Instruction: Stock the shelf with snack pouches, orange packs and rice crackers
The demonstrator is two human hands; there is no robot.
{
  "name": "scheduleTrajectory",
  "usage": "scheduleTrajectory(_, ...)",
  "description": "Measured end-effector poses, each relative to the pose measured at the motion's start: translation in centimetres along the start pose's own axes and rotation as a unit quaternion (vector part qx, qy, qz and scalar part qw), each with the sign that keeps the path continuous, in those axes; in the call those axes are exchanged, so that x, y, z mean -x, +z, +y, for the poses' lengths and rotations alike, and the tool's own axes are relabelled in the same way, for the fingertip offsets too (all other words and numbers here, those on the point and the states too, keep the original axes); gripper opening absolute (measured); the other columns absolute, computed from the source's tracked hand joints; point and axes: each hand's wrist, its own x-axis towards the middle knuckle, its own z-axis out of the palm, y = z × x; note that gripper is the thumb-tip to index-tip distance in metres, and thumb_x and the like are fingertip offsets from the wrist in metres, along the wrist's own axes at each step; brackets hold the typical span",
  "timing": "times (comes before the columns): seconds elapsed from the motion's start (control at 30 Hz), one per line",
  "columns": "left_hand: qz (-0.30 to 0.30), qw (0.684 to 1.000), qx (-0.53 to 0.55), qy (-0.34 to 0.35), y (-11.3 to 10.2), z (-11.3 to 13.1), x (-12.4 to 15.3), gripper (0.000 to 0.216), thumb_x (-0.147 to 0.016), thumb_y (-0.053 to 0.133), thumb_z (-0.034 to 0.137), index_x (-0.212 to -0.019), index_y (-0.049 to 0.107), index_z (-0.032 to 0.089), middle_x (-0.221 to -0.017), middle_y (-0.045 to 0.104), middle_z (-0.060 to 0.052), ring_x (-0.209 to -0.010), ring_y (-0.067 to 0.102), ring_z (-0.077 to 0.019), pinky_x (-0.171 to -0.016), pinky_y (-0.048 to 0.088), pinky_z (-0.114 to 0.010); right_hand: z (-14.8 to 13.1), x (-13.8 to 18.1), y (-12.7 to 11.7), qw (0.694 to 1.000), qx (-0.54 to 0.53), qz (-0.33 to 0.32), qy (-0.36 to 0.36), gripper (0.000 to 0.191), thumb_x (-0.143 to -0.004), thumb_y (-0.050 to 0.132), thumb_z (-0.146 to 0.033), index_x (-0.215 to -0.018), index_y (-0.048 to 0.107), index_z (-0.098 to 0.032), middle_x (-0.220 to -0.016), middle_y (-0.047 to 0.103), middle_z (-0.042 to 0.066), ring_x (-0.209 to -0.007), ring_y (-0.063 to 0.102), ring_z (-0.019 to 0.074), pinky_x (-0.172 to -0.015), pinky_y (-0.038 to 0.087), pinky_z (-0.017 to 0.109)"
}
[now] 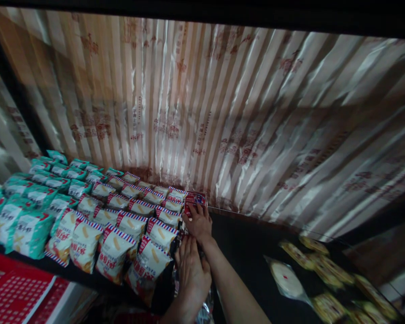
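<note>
My right hand (200, 223) reaches to the back of the black shelf, its spread fingers against the front of a dark red packet (195, 199) that stands near the back panel. Just in front of it, my left hand (193, 265) lies with fingers stretched forward over shiny packets, mostly hidden beneath it. A bit of crinkled silver wrapping (206, 308) shows below the left wrist. Immediately left of both hands stand rows of white snack bags (148, 263) with red lettering and striped top edges.
Teal snack bags (33, 231) fill the shelf's left end. On the right lie several yellow packets (327, 308) and a clear-wrapped pale round item (286, 276). A red perforated basket (11, 288) is at lower left. Wrinkled printed sheeting (175, 99) covers the back.
</note>
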Motion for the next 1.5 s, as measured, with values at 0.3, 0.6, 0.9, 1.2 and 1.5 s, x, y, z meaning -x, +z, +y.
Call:
scheduleTrajectory(0.3,-0.025,1.0,-0.009,-0.008,-0.2,0.0,0.1,0.058,-0.072,0.045,0.01,-0.13,0.048,0.007,-0.14,0.043,-0.014,-0.135,0.028,-0.0252,-0.113,0.017,-0.041,0.5,0.4,0.7,0.999,-0.041,0.02,0.003,0.053,-0.084,0.041,-0.053,-0.134,0.043,-0.034,-0.148,0.03,0.002,-0.138,0.018,0.0274,-0.1,0.035,0.045)
scheduleTrajectory(0.6,-0.013,1.0,-0.011,0.002,0.1,-0.5,0.0,0.059,-0.07,0.045,0.01,-0.129,0.049,0.008,-0.139,0.045,-0.013,-0.135,0.029,-0.0253,-0.113,0.015,-0.041,0.6,0.2,1.3,0.999,-0.023,0.028,0.001,0.053,-0.084,0.041,-0.054,-0.134,0.043,-0.035,-0.148,0.032,0.001,-0.138,0.018,0.0281,-0.103,0.032,0.047)
scheduleTrajectory(0.9,0.001,0.999,-0.02,0.03,-0.5,0.1,0.2,0.057,-0.072,0.043,0.01,-0.128,0.049,0.006,-0.136,0.047,-0.015,-0.133,0.032,-0.0272,-0.111,0.018,-0.043,0.4,0.0,-0.4,1.0,0.024,-0.014,0.004,0.061,-0.085,0.031,-0.064,-0.139,0.034,-0.036,-0.152,0.024,0.006,-0.14,0.014,0.0285,-0.107,0.011,0.056)
scheduleTrajectory(1.2,0.002,0.999,-0.008,0.032,-0.7,0.2,0.7,0.055,-0.071,0.046,0.009,-0.124,0.054,0.008,-0.133,0.051,-0.014,-0.13,0.035,-0.0278,-0.112,0.019,-0.044,0.0,0.3,-1.1,0.999,0.037,0.021,-0.023,0.06,-0.086,0.034,-0.061,-0.139,0.034,-0.034,-0.15,0.03,0.007,-0.141,0.01,0.0292,-0.108,0.003,0.054)
scheduleTrajectory(1.5,0.078,0.983,0.092,0.141,-1.2,-0.1,4.5,0.038,-0.073,0.04,0.005,-0.101,0.063,0.016,-0.119,0.06,-0.011,-0.118,0.05,-0.024,-0.102,0.04,-0.043,2.2,3.2,-1.3,0.958,-0.188,0.207,-0.056,0.048,-0.086,0.042,-0.044,-0.118,0.06,-0.014,-0.141,0.042,0.016,-0.133,0.032,0.0264,-0.107,0.028,0.043)
